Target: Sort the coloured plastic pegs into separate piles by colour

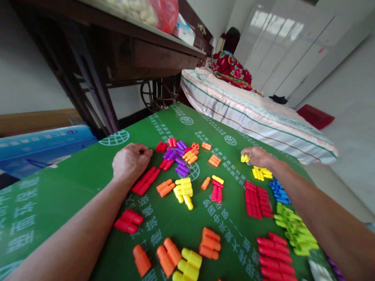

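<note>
Our right hand (255, 157) pinched yellow caps (245, 158), best kept level; our left hand (132, 160) curled, its hold we couldn't tell.

Colourful plastic bits (253, 200) all over our green board (90, 168)
We've got yellow bits (244, 158) in our right hand (257, 157), left hand (130, 162) curled up just beside some red bits (145, 181).

Glare streaks the wardrobe (278, 50) — soft, dim light elsewhere.
</note>
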Demonstrator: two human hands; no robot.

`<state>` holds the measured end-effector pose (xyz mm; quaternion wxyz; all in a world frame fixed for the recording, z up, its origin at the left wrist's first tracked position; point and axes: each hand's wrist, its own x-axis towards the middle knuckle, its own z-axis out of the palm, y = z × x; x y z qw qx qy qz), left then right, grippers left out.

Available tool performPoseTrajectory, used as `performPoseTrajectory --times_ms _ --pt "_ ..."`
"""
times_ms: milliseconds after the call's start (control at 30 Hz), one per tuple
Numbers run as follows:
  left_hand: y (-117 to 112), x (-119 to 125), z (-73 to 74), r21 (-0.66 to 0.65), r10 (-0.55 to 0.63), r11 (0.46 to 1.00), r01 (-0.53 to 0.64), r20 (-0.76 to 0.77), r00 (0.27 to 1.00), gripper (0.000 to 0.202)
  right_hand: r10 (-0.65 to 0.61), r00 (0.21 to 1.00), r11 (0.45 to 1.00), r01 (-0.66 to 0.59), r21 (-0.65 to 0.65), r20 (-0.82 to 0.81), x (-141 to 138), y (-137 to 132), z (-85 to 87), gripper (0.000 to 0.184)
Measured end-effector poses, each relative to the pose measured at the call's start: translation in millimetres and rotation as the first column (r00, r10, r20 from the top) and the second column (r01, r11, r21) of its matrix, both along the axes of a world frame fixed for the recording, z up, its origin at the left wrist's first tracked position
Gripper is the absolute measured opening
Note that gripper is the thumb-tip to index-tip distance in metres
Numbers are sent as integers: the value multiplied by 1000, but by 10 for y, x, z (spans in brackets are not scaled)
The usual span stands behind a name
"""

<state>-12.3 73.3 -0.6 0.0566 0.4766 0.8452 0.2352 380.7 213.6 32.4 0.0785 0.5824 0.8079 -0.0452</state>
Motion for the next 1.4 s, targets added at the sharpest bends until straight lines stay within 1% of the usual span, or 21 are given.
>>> performPoseTrajectory --times_ms 167,333,433,600,800,1133,1400 --pt "11 6 2 0 23 1000 -23 1 1000 35 -78 997 997 78 -24 -2 133 107 -148 42" --pt "9 20 23 -9 35 999 -35 10 999 36 -128 992 990 126 -63 -21 214 157 -206 39" --pt "11 14 24 -20 39 999 -39 12 999 37 -155 987 985 151 -88 -34 248 172 -204 38" --pt "11 17 33 -23 51 998 -51 15 999 37 -184 980 978 175 -118 -73 277 186 -179 41" --pt "1 50 64 -22 44 999 -44 23 999 37 -209 973 969 193 -154 -98 251 184 -183 35" --pt "0 60 62 -24 56 998 -55 15 998 37 -228 971 964 215 -154 -75 262 298 -165 37" --pt "2 65 62 -21 51 998 -51 26 998 35 -226 972 964 213 -159 -69 287 307 -169 35"
